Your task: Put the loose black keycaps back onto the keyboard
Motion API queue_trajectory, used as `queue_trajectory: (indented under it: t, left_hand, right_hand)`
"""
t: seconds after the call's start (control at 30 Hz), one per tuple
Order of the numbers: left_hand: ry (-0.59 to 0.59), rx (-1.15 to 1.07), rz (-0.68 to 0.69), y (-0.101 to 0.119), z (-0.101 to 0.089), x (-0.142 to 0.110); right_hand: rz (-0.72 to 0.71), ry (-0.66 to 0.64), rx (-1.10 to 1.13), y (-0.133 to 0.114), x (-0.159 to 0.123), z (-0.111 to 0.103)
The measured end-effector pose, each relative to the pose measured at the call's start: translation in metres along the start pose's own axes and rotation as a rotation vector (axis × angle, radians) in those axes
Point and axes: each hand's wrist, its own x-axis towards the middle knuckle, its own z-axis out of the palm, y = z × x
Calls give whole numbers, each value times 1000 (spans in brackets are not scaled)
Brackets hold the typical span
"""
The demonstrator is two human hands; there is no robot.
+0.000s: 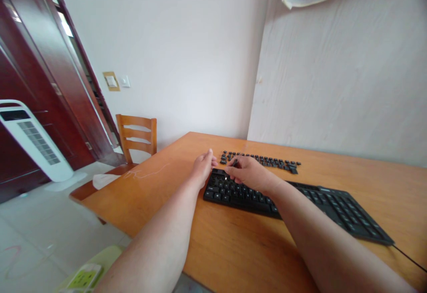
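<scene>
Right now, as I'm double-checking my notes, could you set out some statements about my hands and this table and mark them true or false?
1. The loose keys lie beyond the keyboard. True.
2. The left hand grips the cable. False: the left hand is by the keyboard's left end.
3. The right hand holds a small dark piece. True.
4. The chair stands right of the table. False: the chair is to its left.

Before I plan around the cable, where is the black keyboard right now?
In the head view, the black plastic keyboard lies right of centre on the brown wooden table, just nearer than the row of loose black keycaps.
</scene>
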Motion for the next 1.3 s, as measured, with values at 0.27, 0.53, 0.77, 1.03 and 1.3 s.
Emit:
queue_trajectory:
  t: [0.27, 0.53, 0.77, 1.03, 1.3]
  left_hand:
    - [-12, -10, 2, -2, 1, 2]
    - [-12, -14, 18, 2, 1, -1]
    - [-10, -2, 10, 0, 1, 0]
    - [5, -25, -6, 0, 3, 0]
    - [7, 5, 24, -8, 3, 5]
  right_hand:
    - [-83, -60, -171, 12, 3, 12]
    - [-124, -73, -244, 15, 3, 17]
    - [-114, -31, -305, 9, 1, 21]
    - [-109, -11, -223, 14, 3, 29]
    - [-86, 26, -133, 23, 7, 31]
